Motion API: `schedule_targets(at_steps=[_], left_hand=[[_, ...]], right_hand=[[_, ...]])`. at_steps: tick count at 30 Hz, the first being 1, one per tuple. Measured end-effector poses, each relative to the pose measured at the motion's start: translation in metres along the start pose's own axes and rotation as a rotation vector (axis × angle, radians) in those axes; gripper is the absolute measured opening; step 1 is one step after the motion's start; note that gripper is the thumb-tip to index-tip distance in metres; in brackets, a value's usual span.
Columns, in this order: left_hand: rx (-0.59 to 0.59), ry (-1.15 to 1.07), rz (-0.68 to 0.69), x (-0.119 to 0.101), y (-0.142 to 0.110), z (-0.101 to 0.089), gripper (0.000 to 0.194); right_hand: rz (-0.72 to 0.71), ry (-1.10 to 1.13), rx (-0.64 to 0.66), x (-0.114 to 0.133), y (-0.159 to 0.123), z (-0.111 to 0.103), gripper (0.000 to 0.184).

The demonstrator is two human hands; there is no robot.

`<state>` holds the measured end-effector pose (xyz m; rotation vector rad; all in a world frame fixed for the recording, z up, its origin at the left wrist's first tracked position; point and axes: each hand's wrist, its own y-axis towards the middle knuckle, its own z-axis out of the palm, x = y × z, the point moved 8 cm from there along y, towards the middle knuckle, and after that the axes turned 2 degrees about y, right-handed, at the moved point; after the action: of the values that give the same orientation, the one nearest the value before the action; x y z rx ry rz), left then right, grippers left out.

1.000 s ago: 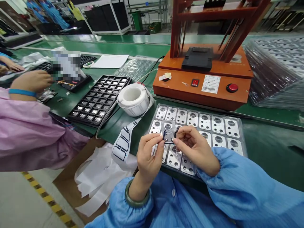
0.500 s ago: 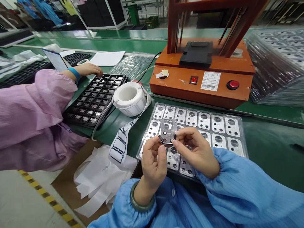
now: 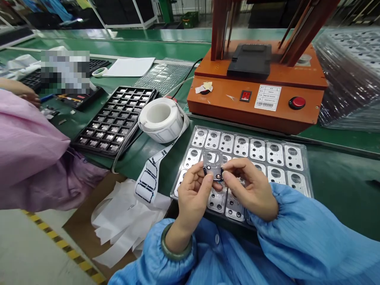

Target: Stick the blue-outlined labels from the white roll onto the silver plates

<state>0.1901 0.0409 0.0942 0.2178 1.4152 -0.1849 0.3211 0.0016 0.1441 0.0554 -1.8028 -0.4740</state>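
My left hand (image 3: 196, 190) and my right hand (image 3: 252, 186) pinch a small see-through plate with round holes (image 3: 213, 160) by its lower edge. Dark strips show along the plate's sides near my fingertips. Both hands are closed on it, held above a clear tray (image 3: 307, 174) that carries rows of silver plates (image 3: 275, 153), each with a large round window and small holes. Left of the tray a roll of white backing tape (image 3: 162, 120) stands on the bench. Its loose end (image 3: 147, 178) hangs forward with black frame-shaped stickers on it.
Behind the tray stands an orange press (image 3: 225, 91) with a red button. Stacked clear trays (image 3: 353, 79) lie at right. A black compartment tray (image 3: 103, 126) and a co-worker's pink sleeve (image 3: 29, 150) are at left. Below, a cardboard box (image 3: 80, 221) holds waste backing paper.
My fingers have shifted on the plate, the left thumb now pressing its lower face. The co-worker's hand has drawn back left from the black tray. The view has moved slightly.
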Motion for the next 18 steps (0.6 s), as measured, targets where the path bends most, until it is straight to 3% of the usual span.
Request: schedule_targets(at_steps=[6,18], left_hand=[[-0.060,0.025,0.039,-0.0053,-0.0031,-0.0015,0.022],[-0.033,-0.035,0.098,-0.0074,-0.0029,0.0006,0.025]], right_hand=[[-0.082,-0.186,-0.049,0.0047,0.0029,-0.0072,0.011],[-0.151,-0.259,-0.034,0.0044,0.0056,-0.0069,0.011]])
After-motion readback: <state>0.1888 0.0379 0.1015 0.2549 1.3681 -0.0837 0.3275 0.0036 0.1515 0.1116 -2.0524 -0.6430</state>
